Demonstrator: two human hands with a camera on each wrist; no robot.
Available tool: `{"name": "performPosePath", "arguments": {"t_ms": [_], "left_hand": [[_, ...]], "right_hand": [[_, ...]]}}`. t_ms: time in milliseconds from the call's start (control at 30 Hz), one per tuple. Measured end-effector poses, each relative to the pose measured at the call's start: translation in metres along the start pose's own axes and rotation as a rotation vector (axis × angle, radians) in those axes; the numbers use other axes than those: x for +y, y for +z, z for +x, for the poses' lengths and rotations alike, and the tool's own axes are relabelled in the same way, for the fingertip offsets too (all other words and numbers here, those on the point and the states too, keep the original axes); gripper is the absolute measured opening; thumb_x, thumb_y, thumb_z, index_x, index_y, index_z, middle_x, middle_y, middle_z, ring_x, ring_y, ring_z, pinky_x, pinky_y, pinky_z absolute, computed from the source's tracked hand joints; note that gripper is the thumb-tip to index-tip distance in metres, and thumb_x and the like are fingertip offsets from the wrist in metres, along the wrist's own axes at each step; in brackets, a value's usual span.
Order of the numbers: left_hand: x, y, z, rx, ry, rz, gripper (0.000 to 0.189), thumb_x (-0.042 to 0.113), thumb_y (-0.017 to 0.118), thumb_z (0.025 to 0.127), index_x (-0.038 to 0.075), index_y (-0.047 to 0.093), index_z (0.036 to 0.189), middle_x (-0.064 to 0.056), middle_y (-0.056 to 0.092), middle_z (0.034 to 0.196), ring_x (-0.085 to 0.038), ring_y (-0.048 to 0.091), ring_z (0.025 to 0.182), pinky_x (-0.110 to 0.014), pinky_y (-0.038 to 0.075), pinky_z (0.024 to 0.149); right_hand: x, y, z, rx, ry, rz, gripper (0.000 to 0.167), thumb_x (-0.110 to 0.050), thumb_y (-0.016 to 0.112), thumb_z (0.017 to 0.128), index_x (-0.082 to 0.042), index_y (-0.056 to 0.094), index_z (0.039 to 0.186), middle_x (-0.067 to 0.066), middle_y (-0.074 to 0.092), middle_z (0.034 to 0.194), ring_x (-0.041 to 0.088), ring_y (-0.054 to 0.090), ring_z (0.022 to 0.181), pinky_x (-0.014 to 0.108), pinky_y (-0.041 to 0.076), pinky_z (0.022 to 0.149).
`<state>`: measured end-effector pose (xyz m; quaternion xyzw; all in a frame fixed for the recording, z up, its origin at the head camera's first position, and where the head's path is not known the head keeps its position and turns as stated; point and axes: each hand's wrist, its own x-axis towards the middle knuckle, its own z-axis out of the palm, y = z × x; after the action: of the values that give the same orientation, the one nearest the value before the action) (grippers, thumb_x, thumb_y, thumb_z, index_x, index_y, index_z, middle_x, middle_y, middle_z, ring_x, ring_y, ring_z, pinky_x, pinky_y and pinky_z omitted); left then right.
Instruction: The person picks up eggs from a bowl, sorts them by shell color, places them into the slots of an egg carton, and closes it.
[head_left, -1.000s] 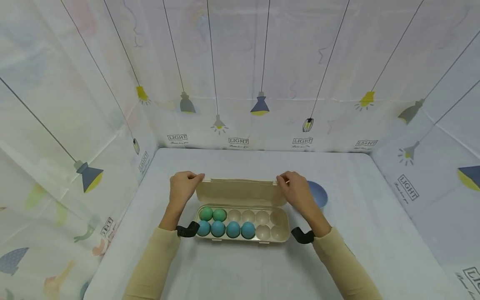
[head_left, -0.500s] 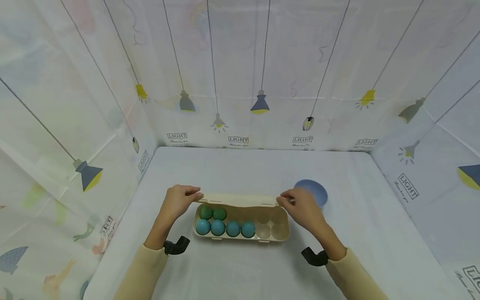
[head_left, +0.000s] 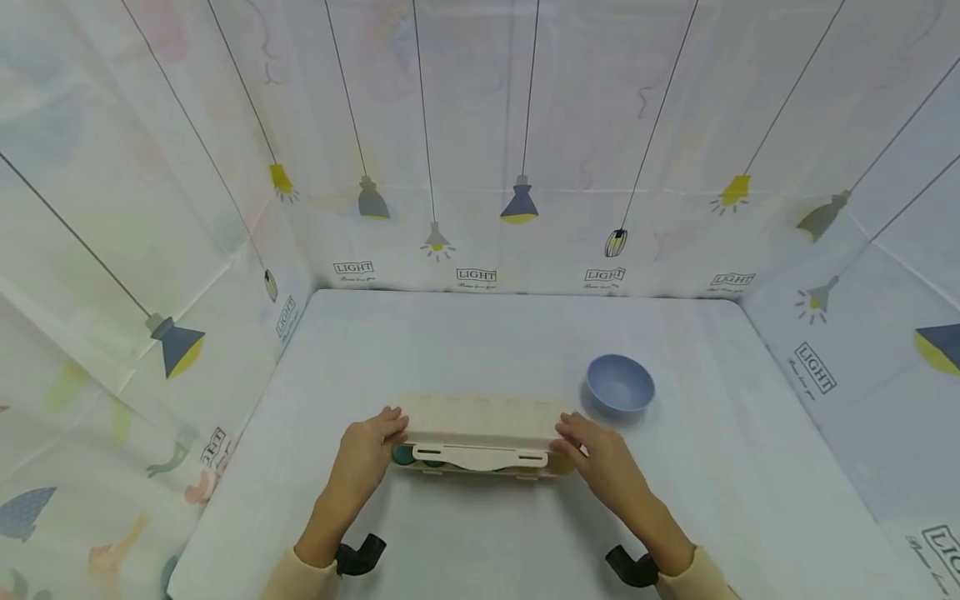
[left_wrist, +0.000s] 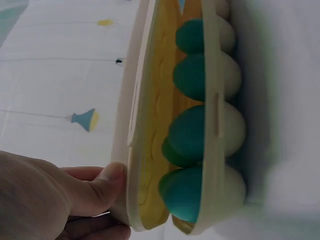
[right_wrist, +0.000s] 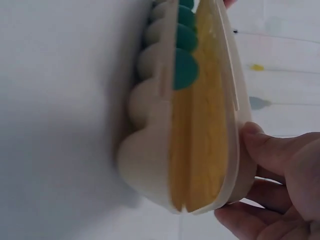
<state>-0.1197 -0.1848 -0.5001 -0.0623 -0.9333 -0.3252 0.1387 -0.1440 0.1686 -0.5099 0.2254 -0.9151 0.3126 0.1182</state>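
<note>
A cream egg carton lies on the table with its lid tilted down over the base, leaving a gap along the front. Through that gap in the left wrist view, a row of blue eggs sits in the cups, with green ones partly showing behind. My left hand grips the lid at its left end, thumb against the lid's front part. At the opposite end, my right hand holds the lid between thumb and fingers. Cups near the right end show no eggs in the right wrist view.
Behind my right hand, a blue bowl stands on the white table. Patterned cloth printed with lamps hangs behind and along both sides of the table.
Both hands have brought the carton's lid forward and down from standing upright, so the eggs are now mostly covered. The hands moved nearer to me, and the bowl is now fully visible.
</note>
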Motion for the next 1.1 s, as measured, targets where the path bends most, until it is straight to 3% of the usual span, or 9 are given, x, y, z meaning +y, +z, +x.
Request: {"name": "performPosePath", "arguments": {"t_ms": [133,333,867,1100], "left_hand": [[-0.006,0.014,-0.013,0.046,0.058,0.061,0.027,0.001,0.077,0.081,-0.007,0.075,0.107,-0.021,0.071,0.118,-0.037,0.067,0.114,-0.042,0.057,0.090],[-0.012,0.027,-0.024,0.051,0.064,0.129,0.027,0.006,0.078,0.081,-0.005,0.075,0.105,-0.021,0.071,0.119,-0.037,0.067,0.115,-0.040,0.057,0.090],[-0.013,0.040,-0.034,0.138,0.173,0.254,0.029,0.006,0.077,0.081,-0.007,0.073,0.106,-0.021,0.071,0.117,-0.035,0.068,0.113,-0.035,0.057,0.090],[-0.019,0.047,-0.038,0.189,0.233,0.255,0.030,0.004,0.078,0.081,-0.010,0.072,0.106,-0.024,0.071,0.116,-0.036,0.068,0.113,-0.034,0.057,0.089]], "right_hand": [[0.003,0.011,-0.012,0.038,-0.009,-0.024,0.038,-0.018,0.080,0.083,0.003,0.073,0.113,0.020,0.069,0.124,0.038,0.063,0.122,0.047,0.053,0.098],[0.007,0.025,-0.023,0.095,-0.064,-0.109,0.035,-0.015,0.087,0.073,0.001,0.076,0.102,0.020,0.071,0.120,0.039,0.063,0.120,0.046,0.054,0.098],[0.010,0.037,-0.026,0.161,-0.151,-0.149,0.030,-0.010,0.090,0.066,-0.001,0.076,0.090,0.021,0.073,0.113,0.042,0.065,0.114,0.046,0.055,0.096],[0.010,0.040,-0.029,0.189,-0.191,-0.213,0.031,-0.011,0.090,0.067,0.001,0.076,0.091,0.021,0.073,0.113,0.041,0.066,0.114,0.042,0.055,0.095]]}}
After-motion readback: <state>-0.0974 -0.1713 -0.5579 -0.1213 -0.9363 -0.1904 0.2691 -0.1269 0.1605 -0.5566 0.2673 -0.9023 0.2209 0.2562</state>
